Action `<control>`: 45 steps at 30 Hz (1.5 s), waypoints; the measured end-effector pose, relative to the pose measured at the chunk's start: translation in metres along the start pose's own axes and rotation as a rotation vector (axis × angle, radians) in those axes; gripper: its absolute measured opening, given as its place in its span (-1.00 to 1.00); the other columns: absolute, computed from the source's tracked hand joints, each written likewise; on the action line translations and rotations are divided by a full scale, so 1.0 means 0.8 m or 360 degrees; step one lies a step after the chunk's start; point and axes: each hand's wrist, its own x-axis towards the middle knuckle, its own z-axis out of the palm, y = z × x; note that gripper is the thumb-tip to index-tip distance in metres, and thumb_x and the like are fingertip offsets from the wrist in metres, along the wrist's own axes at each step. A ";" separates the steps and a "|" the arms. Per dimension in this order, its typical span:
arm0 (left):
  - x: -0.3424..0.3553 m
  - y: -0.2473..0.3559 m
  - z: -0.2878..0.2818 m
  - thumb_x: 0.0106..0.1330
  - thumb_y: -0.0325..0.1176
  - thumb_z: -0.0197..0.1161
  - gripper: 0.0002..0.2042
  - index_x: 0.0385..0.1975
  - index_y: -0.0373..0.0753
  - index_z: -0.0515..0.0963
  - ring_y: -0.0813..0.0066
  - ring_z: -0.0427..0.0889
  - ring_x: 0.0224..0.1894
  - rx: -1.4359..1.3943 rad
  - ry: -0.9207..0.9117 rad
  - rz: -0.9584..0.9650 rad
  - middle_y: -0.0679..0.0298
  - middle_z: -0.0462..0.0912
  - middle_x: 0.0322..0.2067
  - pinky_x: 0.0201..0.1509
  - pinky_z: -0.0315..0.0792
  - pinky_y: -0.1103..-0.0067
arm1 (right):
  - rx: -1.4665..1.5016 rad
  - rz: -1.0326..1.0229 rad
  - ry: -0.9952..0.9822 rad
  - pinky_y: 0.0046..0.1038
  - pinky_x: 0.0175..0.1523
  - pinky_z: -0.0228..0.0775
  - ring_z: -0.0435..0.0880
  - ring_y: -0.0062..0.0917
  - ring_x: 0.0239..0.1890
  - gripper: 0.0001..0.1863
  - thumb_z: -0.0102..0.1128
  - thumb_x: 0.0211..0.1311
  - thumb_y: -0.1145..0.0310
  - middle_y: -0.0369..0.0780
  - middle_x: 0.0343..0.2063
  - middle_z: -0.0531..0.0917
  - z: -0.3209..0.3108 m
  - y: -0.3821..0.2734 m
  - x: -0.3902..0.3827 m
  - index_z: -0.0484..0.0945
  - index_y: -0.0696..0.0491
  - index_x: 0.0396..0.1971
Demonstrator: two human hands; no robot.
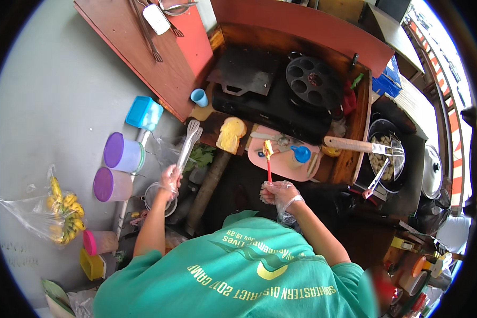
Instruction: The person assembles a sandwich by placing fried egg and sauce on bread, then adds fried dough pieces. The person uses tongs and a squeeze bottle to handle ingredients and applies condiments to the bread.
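In a clear plastic glove, my left hand (169,181) is closed round the lower end of long metal tongs (188,144), their slotted tip pointing away from me. My right hand (283,195), also gloved, grips the red handle of a small spreader (268,152) whose tip is smeared with yellow spread. Between the two tools, farther off, a slice of bread (231,135) coated in yellow lies on a dark wooden board. The spreader's tip is over a pink chopping board (257,156), where a blue-topped container (301,154) stands. Neither tool touches the bread.
Beyond the bread are a black stove with a flat griddle (249,69) and a round pan with moulded hollows (312,79). A pot (376,127) holding food pieces and a wooden-handled strainer (350,143) is at right. Purple-lidded tubs (114,184) and bagged bananas (66,212) are at left.
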 end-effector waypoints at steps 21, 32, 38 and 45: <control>0.036 -0.119 0.139 0.52 -0.09 0.20 -0.59 0.25 -0.13 0.44 0.61 0.53 -0.59 -0.0505 -0.0556 -0.0070 0.24 0.68 -0.28 -0.65 0.38 0.64 | -0.0072 0.0028 0.0004 -0.49 -0.26 0.58 0.63 -0.54 -0.43 -0.77 0.31 0.43 0.32 -0.19 -0.40 0.68 -0.009 -0.005 -0.014 0.63 0.22 -0.22; 0.035 -0.066 0.167 0.51 -0.22 0.25 -0.64 0.24 -0.12 0.54 0.70 0.44 -0.65 -0.0600 -0.0357 -0.0034 0.39 0.59 -0.42 -0.68 0.32 0.70 | -0.0110 0.0037 0.0063 -0.45 -0.24 0.62 0.66 -0.53 -0.43 -0.75 0.32 0.43 0.30 -0.18 -0.40 0.70 0.023 -0.018 0.017 0.62 0.21 -0.26; 0.041 0.046 0.112 0.48 -0.30 0.27 -0.63 0.25 -0.14 0.54 0.72 0.49 -0.63 -0.0707 -0.0491 0.0129 0.36 0.64 -0.41 -0.66 0.37 0.73 | -0.0054 -0.0026 0.0123 -0.46 -0.22 0.65 0.67 -0.54 -0.42 -0.77 0.29 0.44 0.32 -0.18 -0.39 0.71 0.034 -0.028 0.021 0.64 0.22 -0.22; 0.205 0.254 0.137 0.50 -0.39 0.15 -0.88 -0.18 -0.20 0.63 0.72 0.43 -0.64 -0.0343 -0.0523 0.0540 0.46 0.51 -0.57 -0.66 0.27 0.68 | 0.0155 -0.0148 0.0183 -0.46 -0.23 0.61 0.63 -0.55 -0.44 -0.79 0.32 0.42 0.34 -0.20 -0.43 0.68 0.055 -0.023 0.018 0.63 0.22 -0.26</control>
